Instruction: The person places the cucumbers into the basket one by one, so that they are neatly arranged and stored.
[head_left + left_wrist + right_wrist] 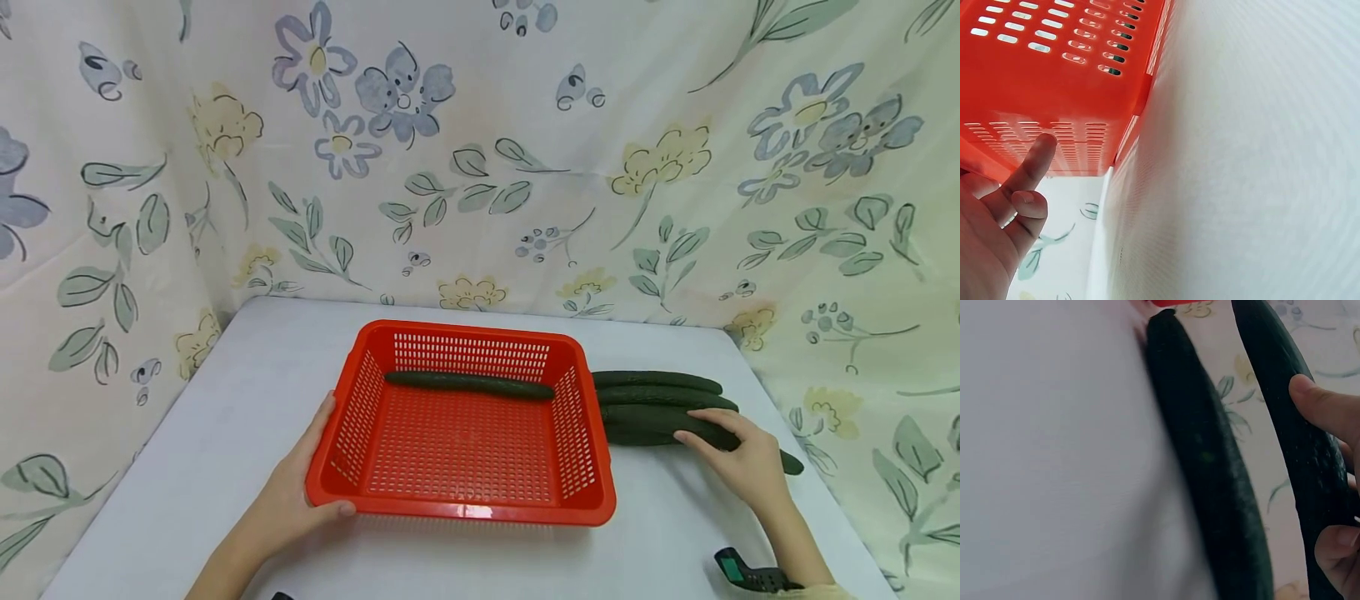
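Note:
A red plastic basket (480, 505) with slotted walls is in the middle of the head view. Inside it, one dark green cucumber (468, 383) lies along the far wall. My left hand (288, 496) holds the basket's near left corner, thumb at the front rim and fingers along the left side. To the basket's right, my right hand (746, 462) grips a cucumber (1279, 394) between thumb and fingers. The right wrist view shows this cucumber apart from another cucumber (1204, 444) lying on the table. Several cucumbers (660, 382) lie side by side there.
A white-covered table (660, 550) bears everything. Flower-printed cloth (480, 167) hangs behind it and along both sides. The basket's right wall stands close to the left ends of the cucumbers. A dark wrist device (753, 575) is on the right forearm.

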The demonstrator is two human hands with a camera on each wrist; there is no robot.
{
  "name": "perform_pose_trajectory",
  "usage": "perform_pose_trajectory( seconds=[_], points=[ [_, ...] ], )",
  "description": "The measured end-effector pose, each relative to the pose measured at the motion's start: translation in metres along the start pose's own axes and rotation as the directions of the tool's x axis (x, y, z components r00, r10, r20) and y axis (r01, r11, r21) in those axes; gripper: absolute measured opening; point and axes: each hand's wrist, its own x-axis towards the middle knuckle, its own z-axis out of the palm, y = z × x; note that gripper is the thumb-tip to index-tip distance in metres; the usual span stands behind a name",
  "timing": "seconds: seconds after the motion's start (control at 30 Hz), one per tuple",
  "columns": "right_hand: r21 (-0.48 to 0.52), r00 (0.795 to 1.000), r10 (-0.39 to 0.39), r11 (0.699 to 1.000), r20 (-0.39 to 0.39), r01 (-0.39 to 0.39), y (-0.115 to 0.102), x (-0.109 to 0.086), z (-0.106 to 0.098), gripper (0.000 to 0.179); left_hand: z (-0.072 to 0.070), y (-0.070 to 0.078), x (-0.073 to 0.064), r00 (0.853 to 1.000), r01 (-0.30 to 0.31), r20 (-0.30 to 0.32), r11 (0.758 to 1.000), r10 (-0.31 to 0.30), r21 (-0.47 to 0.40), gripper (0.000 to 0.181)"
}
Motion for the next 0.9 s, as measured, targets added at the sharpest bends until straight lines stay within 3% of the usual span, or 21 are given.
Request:
perform_pose_trajectory(
  seconds=[0.2, 0.53, 0.9],
  points=[
    [0.015, 1.000, -0.017, 1.000, -0.013, 0.017, -0.005, 0.022, -0.009, 0.038, -0.001, 0.001, 0.000, 1.000, 0.006, 0.015, 1.000, -0.005, -0.010, 0.135],
    [0.040, 0.998, 0.045, 0.998, 0.048, -0.047, -0.024, 0.044, -0.010, 0.046, -0.001, -0.001, 0.000, 1.000, -0.002, 0.025, 1.000, 0.002, 0.005, 0.139],
    [0.055, 0.998, 0.000, 0.998, 0.056, -0.003, -0.054, 0.074, -0.003, 0.045, -0.001, -0.005, 0.000, 1.000, 0.001, 0.027, 1.000, -0.001, -0.001, 0.140]
  ],
)
